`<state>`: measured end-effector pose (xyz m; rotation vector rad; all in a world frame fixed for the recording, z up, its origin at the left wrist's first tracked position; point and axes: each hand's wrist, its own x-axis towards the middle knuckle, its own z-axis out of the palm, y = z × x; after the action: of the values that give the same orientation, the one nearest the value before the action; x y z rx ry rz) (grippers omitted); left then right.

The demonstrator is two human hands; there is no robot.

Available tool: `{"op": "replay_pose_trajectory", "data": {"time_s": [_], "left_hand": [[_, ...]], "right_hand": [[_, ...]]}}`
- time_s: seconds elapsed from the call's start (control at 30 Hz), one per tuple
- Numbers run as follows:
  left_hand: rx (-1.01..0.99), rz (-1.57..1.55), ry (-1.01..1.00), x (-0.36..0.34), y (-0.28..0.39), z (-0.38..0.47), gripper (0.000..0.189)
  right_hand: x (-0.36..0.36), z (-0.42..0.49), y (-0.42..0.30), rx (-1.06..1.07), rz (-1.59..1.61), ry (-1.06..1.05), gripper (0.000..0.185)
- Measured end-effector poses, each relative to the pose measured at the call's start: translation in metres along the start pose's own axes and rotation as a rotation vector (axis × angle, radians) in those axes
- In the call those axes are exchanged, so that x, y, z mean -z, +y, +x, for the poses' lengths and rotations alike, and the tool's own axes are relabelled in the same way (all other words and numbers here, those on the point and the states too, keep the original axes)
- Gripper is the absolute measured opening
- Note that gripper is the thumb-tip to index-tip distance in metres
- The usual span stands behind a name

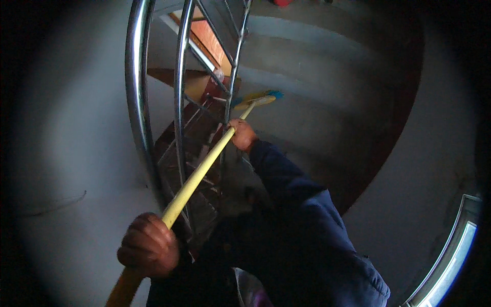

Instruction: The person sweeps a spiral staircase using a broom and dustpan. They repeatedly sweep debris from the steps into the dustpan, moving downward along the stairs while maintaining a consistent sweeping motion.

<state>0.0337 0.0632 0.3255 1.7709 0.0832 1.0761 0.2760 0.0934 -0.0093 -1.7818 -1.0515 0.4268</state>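
A long broom with a yellow handle [199,172] runs from the lower left up to its yellow and blue head [261,99], which lies on a grey stair tread beside the railing. My left hand [149,245] is closed around the upper part of the handle. Farther down, close to the broom's head, my right hand [243,134] grips the same handle, next to a railing post. Its arm wears a dark blue sleeve. The bristles are dim and partly hidden by the post.
A curved stainless-steel railing [137,76] stands left of the broom. Grey stair steps [307,73] climb beyond it, with a dark red border [402,111] along the right wall. An orange-brown door [209,34] shows through the bars. A window [448,257] is at lower right.
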Motion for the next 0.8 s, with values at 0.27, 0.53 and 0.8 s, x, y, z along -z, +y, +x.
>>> {"op": "replay_pose_trajectory", "data": {"time_s": [0.27,0.53,0.8], "left_hand": [[-0.288,-0.192,0.461,0.034,0.021,0.042,0.030],[-0.210,-0.031,0.217,0.076,0.040,0.067,0.026],[-0.655,2.373,-0.062,0.017,0.012,0.064,0.016]], "right_hand": [[0.010,-0.030,-0.056,0.073,-0.096,-0.128,0.033],[0.056,-0.036,-0.081,0.054,-0.197,0.072,0.030],[0.061,-0.056,-0.017,-0.099,-0.145,0.202,0.022]]}}
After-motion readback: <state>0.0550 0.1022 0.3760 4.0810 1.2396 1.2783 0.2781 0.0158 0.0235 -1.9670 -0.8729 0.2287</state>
